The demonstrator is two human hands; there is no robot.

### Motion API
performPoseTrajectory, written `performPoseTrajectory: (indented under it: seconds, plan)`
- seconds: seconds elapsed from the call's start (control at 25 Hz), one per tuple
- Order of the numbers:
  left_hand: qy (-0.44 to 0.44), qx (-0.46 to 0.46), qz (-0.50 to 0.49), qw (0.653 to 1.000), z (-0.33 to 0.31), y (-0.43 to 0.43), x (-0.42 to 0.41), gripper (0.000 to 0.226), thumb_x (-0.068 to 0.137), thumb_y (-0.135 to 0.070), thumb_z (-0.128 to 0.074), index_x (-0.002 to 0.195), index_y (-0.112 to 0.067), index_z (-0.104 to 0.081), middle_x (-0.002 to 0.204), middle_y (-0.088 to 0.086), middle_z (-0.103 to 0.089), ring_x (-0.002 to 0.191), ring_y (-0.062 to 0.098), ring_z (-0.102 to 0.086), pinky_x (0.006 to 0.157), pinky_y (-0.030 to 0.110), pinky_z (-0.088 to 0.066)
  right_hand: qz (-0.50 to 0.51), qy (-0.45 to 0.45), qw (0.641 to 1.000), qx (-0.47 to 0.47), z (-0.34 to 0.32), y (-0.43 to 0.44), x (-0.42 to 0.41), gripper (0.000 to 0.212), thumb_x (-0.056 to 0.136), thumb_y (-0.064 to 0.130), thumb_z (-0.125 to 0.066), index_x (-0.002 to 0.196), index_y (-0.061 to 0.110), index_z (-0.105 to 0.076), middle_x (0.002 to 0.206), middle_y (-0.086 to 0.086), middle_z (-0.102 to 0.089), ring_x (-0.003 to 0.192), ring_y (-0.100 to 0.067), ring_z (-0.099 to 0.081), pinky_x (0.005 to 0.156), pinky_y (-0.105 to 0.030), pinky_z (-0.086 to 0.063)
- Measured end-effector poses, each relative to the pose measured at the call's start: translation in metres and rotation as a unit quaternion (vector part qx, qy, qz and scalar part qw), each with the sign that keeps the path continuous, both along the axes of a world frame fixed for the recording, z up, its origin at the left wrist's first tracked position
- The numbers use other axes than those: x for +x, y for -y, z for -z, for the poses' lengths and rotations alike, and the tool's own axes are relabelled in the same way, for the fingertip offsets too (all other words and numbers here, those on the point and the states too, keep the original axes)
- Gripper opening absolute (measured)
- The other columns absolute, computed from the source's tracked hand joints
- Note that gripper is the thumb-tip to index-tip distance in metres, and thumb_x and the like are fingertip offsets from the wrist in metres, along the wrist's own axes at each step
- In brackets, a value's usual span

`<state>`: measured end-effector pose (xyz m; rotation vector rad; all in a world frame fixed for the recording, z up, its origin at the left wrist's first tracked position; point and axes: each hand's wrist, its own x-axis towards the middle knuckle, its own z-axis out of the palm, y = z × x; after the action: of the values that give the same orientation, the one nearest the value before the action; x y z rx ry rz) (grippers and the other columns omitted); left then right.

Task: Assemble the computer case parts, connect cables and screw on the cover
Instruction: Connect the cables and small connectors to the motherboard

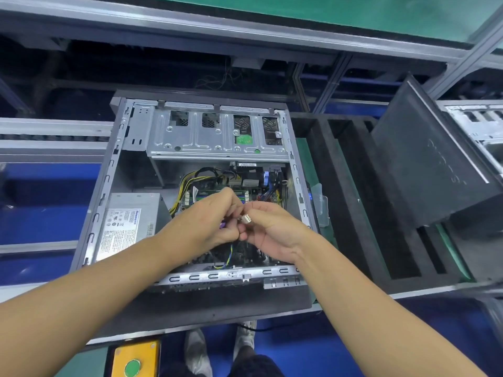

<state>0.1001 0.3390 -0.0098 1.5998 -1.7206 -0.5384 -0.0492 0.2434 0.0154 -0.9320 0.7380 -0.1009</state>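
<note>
An open grey computer case (pixel 109 170) lies on its side with the cover off. Inside are a silver drive cage (pixel 196 137) at the far end, a power supply (pixel 128 227) at the left, and the motherboard (pixel 250 186) with yellow and black cables (pixel 187 180). My left hand (pixel 215 221) and my right hand (pixel 272 229) meet above the motherboard. A small white cable connector (pixel 246 219) is pinched in my right fingertips. My left fingers close on something beside it, which they mostly hide. A thin blue and yellow wire (pixel 230 254) hangs below the hands.
A black foam tray (pixel 353 200) with slots lies right of the case, and a dark panel (pixel 430 164) leans against it. Another bare chassis (pixel 476 123) sits at the far right. A yellow box with a green button (pixel 133 360) is at the near edge.
</note>
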Motion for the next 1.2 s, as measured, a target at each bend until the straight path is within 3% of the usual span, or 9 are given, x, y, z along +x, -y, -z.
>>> performPoseTrajectory:
  seconds: [0.24,0.36,0.48,0.6,0.68,0.8,1.0,1.12,1.2]
  plan:
    - [-0.075,-0.019,-0.053,0.996,-0.010,-0.003,0.000,0.037,0.076,-0.026,-0.061,0.082,-0.047,-0.030,0.090,-0.014,-0.057,0.077,0.010,-0.054,0.061,0.013,-0.039,0.028,0.052,0.997,0.054,0.001,0.002,-0.005,0.016,0.094,-0.010,-0.053,0.091,0.004,-0.059,0.076,-0.008,-0.062,0.067,-0.013,-0.064,0.065,-0.023,-0.057]
    - [-0.047,-0.020,-0.064,0.997,-0.009,-0.004,0.002,0.048,0.076,-0.015,-0.065,0.081,-0.046,-0.029,0.084,-0.014,-0.057,0.069,0.005,-0.050,0.057,0.008,-0.036,0.050,0.064,0.994,-0.067,0.006,0.002,-0.006,0.023,0.086,-0.012,-0.057,0.101,0.005,-0.063,0.086,-0.010,-0.063,0.074,-0.020,-0.064,0.069,-0.032,-0.056]
    - [-0.040,0.001,-0.069,0.997,-0.007,-0.003,0.004,0.051,0.077,-0.010,-0.066,0.080,-0.044,-0.029,0.080,-0.014,-0.056,0.056,0.005,-0.045,0.053,0.011,-0.035,0.024,0.031,0.972,-0.232,0.009,0.001,-0.006,0.023,0.082,0.012,-0.066,0.103,0.021,-0.071,0.087,-0.005,-0.063,0.069,-0.019,-0.060,0.072,-0.037,-0.052]
    - [-0.060,0.013,-0.058,0.996,-0.006,-0.003,0.004,0.046,0.076,-0.013,-0.065,0.079,-0.040,-0.028,0.083,-0.016,-0.055,0.062,0.002,-0.048,0.056,0.011,-0.036,0.021,0.015,0.954,-0.298,0.010,0.000,-0.005,0.008,0.085,0.032,-0.072,0.092,0.031,-0.074,0.080,-0.011,-0.067,0.059,-0.017,-0.060,0.062,-0.032,-0.054]
    - [-0.091,0.020,-0.061,0.994,-0.006,-0.003,0.004,0.041,0.076,-0.017,-0.062,0.079,-0.039,-0.027,0.082,-0.014,-0.056,0.066,0.007,-0.050,0.058,0.013,-0.038,0.036,0.014,0.959,-0.282,0.012,0.000,-0.004,0.005,0.091,0.024,-0.069,0.089,0.025,-0.074,0.073,-0.005,-0.067,0.058,-0.016,-0.061,0.055,-0.028,-0.053]
    - [-0.134,0.031,-0.064,0.988,-0.007,-0.003,0.005,0.035,0.075,-0.022,-0.059,0.079,-0.038,-0.029,0.082,-0.009,-0.059,0.071,0.014,-0.054,0.066,0.028,-0.048,0.048,0.010,0.971,-0.236,0.014,0.001,-0.005,0.006,0.095,0.013,-0.065,0.092,0.010,-0.069,0.072,-0.006,-0.069,0.061,-0.018,-0.064,0.052,-0.027,-0.053]
    - [-0.189,0.052,-0.058,0.979,-0.013,-0.004,0.003,0.027,0.072,-0.027,-0.057,0.078,-0.037,-0.032,0.082,-0.007,-0.058,0.070,0.025,-0.054,0.064,0.043,-0.050,0.041,0.027,0.977,-0.208,0.013,0.001,-0.006,0.011,0.095,0.002,-0.061,0.088,0.009,-0.065,0.072,-0.012,-0.071,0.062,-0.022,-0.068,0.056,-0.030,-0.056]
    - [-0.225,0.052,-0.066,0.971,-0.014,-0.004,0.005,0.025,0.071,-0.025,-0.059,0.079,-0.032,-0.036,0.082,-0.005,-0.058,0.071,0.030,-0.054,0.064,0.044,-0.050,0.047,0.035,0.975,-0.213,0.013,0.002,-0.006,0.014,0.094,-0.002,-0.061,0.088,0.009,-0.066,0.074,-0.013,-0.071,0.064,-0.023,-0.069,0.059,-0.031,-0.058]
    - [-0.267,0.052,-0.071,0.960,-0.014,-0.004,0.007,0.025,0.072,-0.022,-0.061,0.081,-0.029,-0.039,0.082,-0.005,-0.059,0.071,0.029,-0.055,0.065,0.036,-0.050,0.047,0.027,0.971,-0.232,0.016,0.002,-0.006,0.015,0.093,-0.004,-0.061,0.090,0.009,-0.068,0.074,-0.012,-0.072,0.065,-0.023,-0.071,0.062,-0.031,-0.059]
